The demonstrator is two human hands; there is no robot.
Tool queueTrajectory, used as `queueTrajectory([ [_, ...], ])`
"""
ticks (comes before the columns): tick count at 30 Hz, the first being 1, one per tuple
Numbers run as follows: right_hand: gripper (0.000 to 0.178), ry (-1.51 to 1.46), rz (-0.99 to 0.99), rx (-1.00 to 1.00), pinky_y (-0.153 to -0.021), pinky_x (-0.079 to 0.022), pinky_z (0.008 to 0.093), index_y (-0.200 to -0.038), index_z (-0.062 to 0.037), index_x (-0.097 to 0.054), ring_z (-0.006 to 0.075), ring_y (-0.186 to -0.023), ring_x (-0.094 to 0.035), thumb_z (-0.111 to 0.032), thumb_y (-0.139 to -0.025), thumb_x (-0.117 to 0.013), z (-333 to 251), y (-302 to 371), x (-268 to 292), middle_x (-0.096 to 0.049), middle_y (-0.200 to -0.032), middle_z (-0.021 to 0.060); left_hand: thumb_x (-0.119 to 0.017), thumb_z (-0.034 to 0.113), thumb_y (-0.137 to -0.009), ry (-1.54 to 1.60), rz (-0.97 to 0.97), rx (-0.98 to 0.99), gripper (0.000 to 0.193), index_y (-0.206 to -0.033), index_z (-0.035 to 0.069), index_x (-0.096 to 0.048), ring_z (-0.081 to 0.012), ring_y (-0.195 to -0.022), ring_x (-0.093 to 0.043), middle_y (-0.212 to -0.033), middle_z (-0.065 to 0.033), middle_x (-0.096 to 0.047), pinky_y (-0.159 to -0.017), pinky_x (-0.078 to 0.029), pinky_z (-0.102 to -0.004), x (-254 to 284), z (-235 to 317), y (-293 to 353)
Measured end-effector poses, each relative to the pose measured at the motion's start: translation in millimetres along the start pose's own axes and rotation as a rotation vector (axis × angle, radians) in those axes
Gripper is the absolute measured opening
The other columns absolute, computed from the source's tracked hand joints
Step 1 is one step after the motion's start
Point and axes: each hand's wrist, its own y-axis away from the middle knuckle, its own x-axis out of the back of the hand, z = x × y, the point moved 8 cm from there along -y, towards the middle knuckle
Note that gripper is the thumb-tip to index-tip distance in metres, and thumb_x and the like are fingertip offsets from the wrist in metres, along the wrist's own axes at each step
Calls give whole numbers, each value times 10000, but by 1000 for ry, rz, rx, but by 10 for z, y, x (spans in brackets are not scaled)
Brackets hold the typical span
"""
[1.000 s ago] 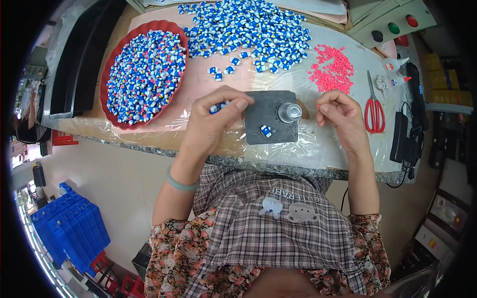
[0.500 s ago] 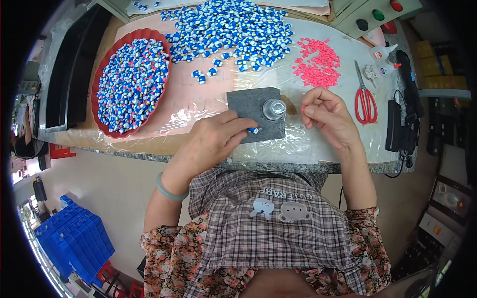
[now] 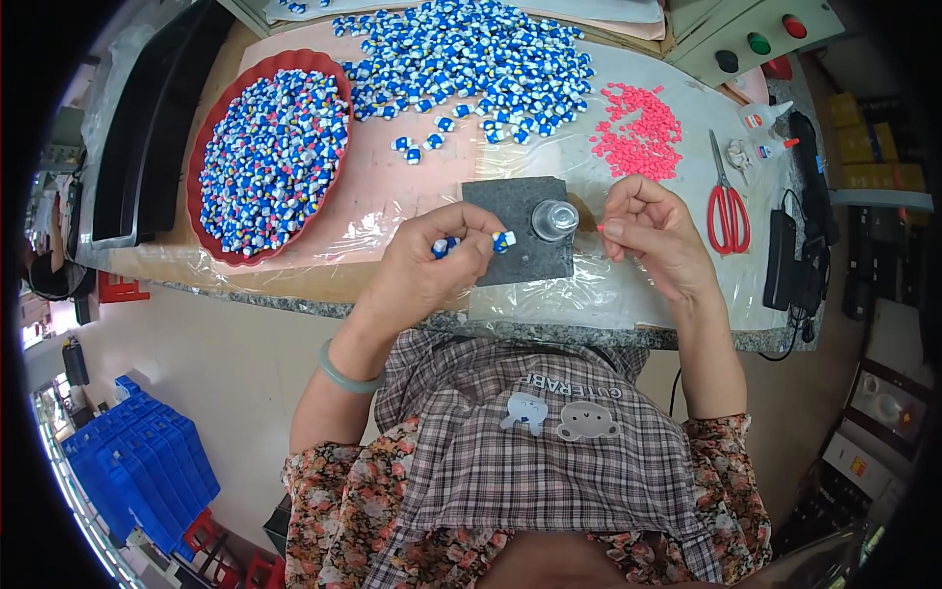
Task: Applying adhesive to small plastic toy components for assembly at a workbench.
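Observation:
My left hand (image 3: 424,267) is closed, pinching a small blue-and-white figure (image 3: 504,241) between thumb and forefinger. A second blue-and-white figure (image 3: 444,246) sits in the curl of the same hand. Opposite it, my right hand (image 3: 655,240) holds a tiny pink piece (image 3: 601,227) between thumb and fingertip. Below and between the hands lies a dark grey mat (image 3: 520,265), with a small clear glass container (image 3: 555,220) standing on its right part. What the container holds cannot be made out.
A red scalloped tray (image 3: 345,147) full of figures stands left. Beyond the mat spread a heap of blue-and-white figures (image 3: 471,59) and scattered pink pieces (image 3: 638,133). Red-handled scissors (image 3: 728,216), a glue bottle (image 3: 760,120) and a black adapter (image 3: 781,260) lie right.
My left hand has lifted off the mat with the blue-and-white figure, turning so a second one shows. My right hand keeps its pinch on the pink piece. The whole view has shifted slightly.

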Motion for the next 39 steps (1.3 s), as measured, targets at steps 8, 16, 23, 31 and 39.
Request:
queueTrajectory([
  [8, 133, 94, -12, 50, -540, -480, 219, -889, -21, -582, 90, -618, -588, 43, -813, -671, -90, -73, -147, -600, -772, 27, -538, 97, -920, 736, -51, 184, 124, -983, 1, -584, -19, -492, -358, -796, -116, -606, -441, -260, -149, -133, -177, 52],
  [16, 159, 172, -6, 38, -550, -483, 202, -898, -33, -595, 71, -609, -596, 18, -802, -712, -103, -98, -155, -628, -732, 28, -537, 41, -904, 878, -102, 104, 117, -987, -16, -595, -23, -517, -350, -838, -141, -629, -468, -273, -158, -100, -169, -15],
  [23, 153, 235, 11, 10, -538, -478, 196, -883, -30, -586, 64, -603, -593, 26, -805, -706, -100, -117, -152, -624, -719, 23, -611, 66, -916, 817, -20, 181, 208, -1087, -45, -652, -22, -560, -398, -847, -96, -654, -498, -297, -155, -93, -144, 10],
  [31, 162, 356, 17, 46, -532, -478, 189, -882, -26, -573, 61, -607, -596, 29, -807, -706, -133, -113, -203, -615, -723, 18, -626, 67, -911, 630, 5, 137, 213, -1104, -17, -657, -13, -577, -416, -812, -68, -655, -492, -298, -155, -155, -78, 67],
  [39, 178, 158, 22, 59, -531, -478, 207, -864, -30, -550, 79, -594, -583, 58, -800, -692, -222, 17, -346, -616, -740, 35, -632, 105, -921, 336, 47, 33, 215, -1122, 37, -664, -47, -721, -572, -840, -39, -675, -627, -453, -197, -280, 44, 61],
])
